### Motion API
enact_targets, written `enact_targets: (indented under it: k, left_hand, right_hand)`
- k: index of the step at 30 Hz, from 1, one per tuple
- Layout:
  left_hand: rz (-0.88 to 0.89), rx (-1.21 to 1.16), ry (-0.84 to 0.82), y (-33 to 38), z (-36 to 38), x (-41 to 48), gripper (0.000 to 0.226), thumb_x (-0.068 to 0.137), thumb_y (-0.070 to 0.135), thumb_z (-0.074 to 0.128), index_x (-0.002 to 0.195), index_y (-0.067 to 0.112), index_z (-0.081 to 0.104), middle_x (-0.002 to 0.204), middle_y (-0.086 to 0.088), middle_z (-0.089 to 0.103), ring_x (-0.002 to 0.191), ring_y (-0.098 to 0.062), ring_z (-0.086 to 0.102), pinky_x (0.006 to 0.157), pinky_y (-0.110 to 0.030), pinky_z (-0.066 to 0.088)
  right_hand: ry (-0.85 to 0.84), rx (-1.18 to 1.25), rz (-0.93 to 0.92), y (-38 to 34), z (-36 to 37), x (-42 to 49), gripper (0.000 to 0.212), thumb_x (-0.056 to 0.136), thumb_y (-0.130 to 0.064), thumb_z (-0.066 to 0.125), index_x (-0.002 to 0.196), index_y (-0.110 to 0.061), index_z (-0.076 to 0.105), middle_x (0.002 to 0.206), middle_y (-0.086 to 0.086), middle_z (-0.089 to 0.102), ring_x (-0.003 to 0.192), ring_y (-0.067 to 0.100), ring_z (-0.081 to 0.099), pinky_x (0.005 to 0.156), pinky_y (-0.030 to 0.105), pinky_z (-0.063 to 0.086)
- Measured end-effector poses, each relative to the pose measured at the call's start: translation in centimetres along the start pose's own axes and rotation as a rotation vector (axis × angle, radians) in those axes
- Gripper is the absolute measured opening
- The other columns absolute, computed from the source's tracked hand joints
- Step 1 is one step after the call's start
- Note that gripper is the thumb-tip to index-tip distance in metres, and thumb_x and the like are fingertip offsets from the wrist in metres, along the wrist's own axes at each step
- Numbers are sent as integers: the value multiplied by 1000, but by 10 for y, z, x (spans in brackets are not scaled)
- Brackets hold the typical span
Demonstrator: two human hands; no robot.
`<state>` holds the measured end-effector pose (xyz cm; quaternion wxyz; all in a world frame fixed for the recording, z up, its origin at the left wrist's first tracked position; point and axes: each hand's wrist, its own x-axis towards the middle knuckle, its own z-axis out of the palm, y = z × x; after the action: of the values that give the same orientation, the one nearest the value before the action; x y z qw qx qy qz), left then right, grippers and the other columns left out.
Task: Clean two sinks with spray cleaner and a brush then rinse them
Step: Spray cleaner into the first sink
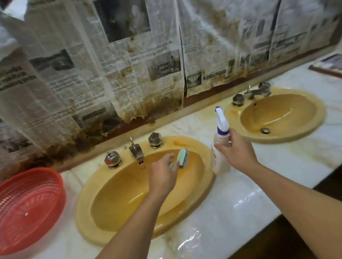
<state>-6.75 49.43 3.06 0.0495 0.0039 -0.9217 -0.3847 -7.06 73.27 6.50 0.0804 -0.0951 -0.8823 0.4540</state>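
Observation:
Two yellow oval sinks are set in a marble counter: the near sink [119,208] in front of me and the far sink [304,100] to the right. My left hand [162,175] grips a pale green brush [182,157] over the near sink's basin, below its tap [135,151]. My right hand [236,150] holds the neck of a white spray bottle [220,160] with a purple and white trigger head. The bottle stands on the counter between the two sinks.
A red plastic mesh basket [18,210] sits on the counter [250,201] at the left. Stained newspaper sheets [126,55] hang over the wall behind the sinks. The counter's front edge runs along the right. A dark framed object [339,65] lies at the far right.

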Motion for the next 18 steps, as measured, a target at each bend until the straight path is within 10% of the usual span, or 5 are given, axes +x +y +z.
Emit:
enact_targets:
  k: [18]
  left_hand:
    - [-194, 65, 95, 45, 68, 35, 25, 99, 31, 61, 122, 24, 67, 97, 0, 75, 83, -18, 69, 75, -37, 56]
  right_hand:
    - [-115, -57, -14, 67, -6, 103, 36, 92, -30, 66, 124, -22, 52, 96, 2, 64, 88, 28, 63, 70, 36, 49]
